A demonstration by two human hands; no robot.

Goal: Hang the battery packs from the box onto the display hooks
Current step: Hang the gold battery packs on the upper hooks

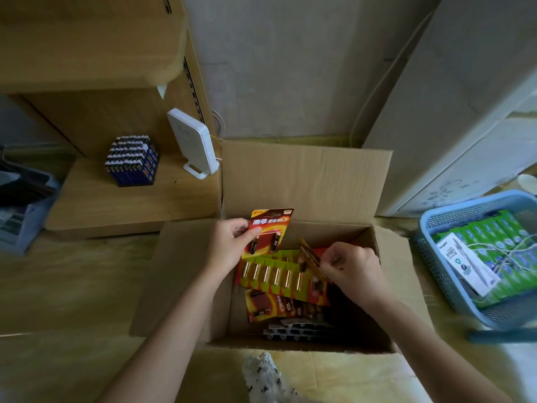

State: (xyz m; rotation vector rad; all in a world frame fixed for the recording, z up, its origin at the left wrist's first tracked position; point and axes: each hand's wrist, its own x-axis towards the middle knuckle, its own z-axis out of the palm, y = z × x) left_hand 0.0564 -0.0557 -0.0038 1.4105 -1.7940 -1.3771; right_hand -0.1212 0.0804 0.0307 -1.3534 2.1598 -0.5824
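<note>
Gripping a red battery pack (268, 231) above the box (305, 181), left hand (232, 242); right hand (353, 269) fingers pinch another pack (309, 255).

Floor and low shelf, with what sits on them

An open cardboard box (305, 181) stands on the yellowish floor (72, 286), flaps spread flat. Right of it, well apart, a blue plastic basket (436, 274) rests on the same floor, just beside a white cabinet (465, 141). At the far left a grey-blue bin (26, 216) sits on the floor. The low wooden shelf (116, 205), touching the box's left side, carries a block of blue lighters (132, 159) and an upright white router (193, 144).
</note>
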